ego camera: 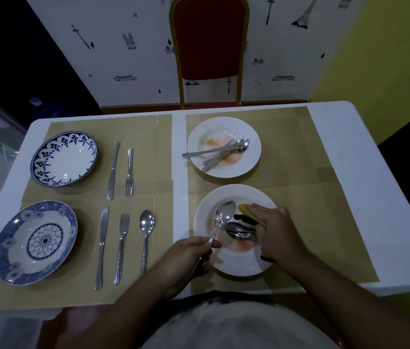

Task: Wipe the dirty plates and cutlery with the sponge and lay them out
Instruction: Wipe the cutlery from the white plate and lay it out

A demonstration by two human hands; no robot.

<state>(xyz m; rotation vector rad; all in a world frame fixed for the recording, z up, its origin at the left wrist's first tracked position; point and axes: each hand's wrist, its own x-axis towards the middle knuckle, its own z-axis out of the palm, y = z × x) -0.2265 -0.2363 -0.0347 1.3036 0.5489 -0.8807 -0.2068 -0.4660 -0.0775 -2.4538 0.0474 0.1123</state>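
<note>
steel spoon (222, 217) is pinched by its handle in the left hand (188, 255), bowl raised over the near white plate (236, 265). the right hand (273, 230) presses the yellow sponge (248, 210) on that plate, just beside the spoon. a hard wipe could twist the spoon loose onto the cutlery (240, 233) below, or smear the pink residue (241, 245). the far plate (224, 147) is unwiped.

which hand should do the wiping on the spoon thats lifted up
The right hand. It already holds the yellow sponge over the near white plate, right beside the bowl of the raised steel spoon. The left hand is occupied, gripping that spoon's handle.
</note>
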